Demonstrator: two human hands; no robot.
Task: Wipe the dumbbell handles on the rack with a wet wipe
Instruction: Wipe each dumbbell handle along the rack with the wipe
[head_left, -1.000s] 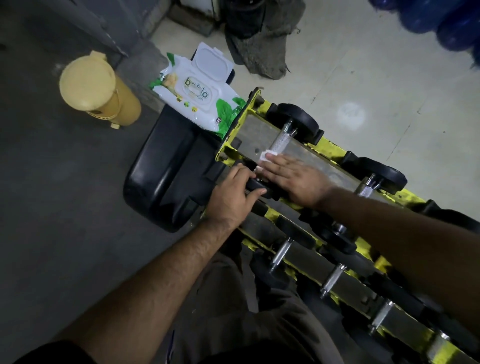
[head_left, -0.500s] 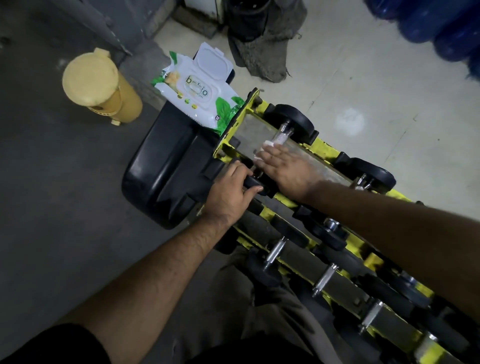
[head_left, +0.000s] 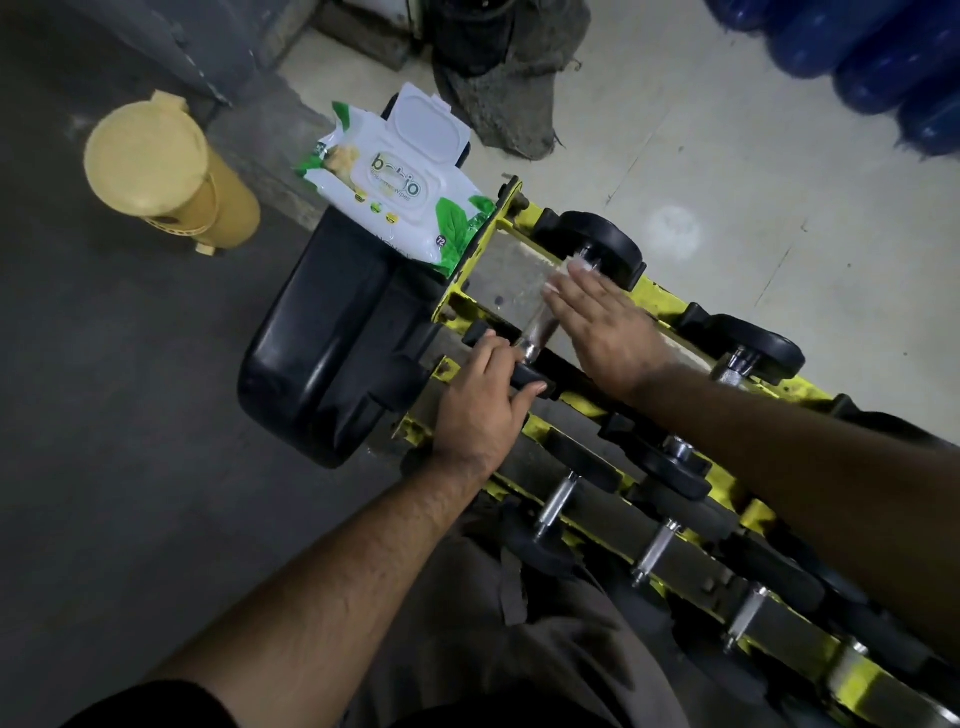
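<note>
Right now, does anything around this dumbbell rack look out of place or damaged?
The wipes pack sits with its lid flipped open, overhanging the black seat by the rack. The rack's yellow paint is chipped. Nothing spilled.

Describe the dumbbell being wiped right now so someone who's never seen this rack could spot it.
Find the yellow rack and go to its end beside the black bench. The dumbbell there is the last in the upper row. Unlike its neighbours, the right hand presses a white wipe on its handle.

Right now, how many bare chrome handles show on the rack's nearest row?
3: the leftmost handle, the middle handle, the rightmost handle, along the rack's front row. More may be hidden at the frame's lower right.
</note>
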